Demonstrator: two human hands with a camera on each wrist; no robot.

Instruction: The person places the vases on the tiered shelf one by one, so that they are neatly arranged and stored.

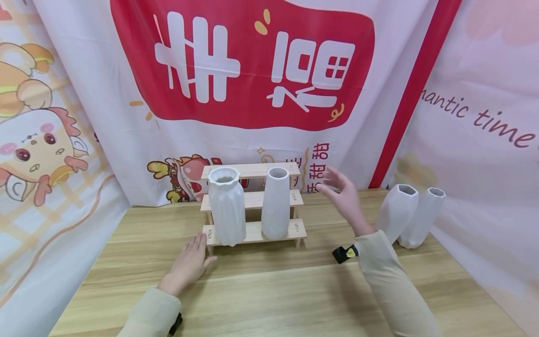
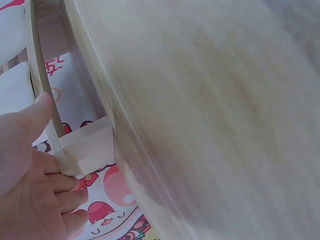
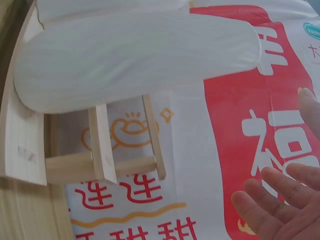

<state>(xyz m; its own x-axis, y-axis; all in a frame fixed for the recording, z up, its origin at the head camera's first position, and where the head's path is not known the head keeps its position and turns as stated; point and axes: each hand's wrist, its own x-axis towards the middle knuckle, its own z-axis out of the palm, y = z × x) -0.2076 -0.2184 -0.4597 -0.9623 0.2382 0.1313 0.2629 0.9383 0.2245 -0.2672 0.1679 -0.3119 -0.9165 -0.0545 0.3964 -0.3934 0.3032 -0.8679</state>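
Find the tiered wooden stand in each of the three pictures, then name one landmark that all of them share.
Head: the tiered wooden stand is near the centre, slightly low, with two white vases on its front tier.
Left wrist: on the left side, slanting, the left hand at its end.
Right wrist: on the left side, partly hidden by a vase, apart from the right hand.
Shared landmark: the printed cloth behind it.

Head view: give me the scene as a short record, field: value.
stand: wooden stand, three tiers, on the table
on lowest tier: scalloped-rim vase left, plain-rim vase right, both white, upright
off stand: white faceted vase and slimmer white vase, far right
left hand: at lowest tier's left end
right hand: raised right of stand, holding nothing
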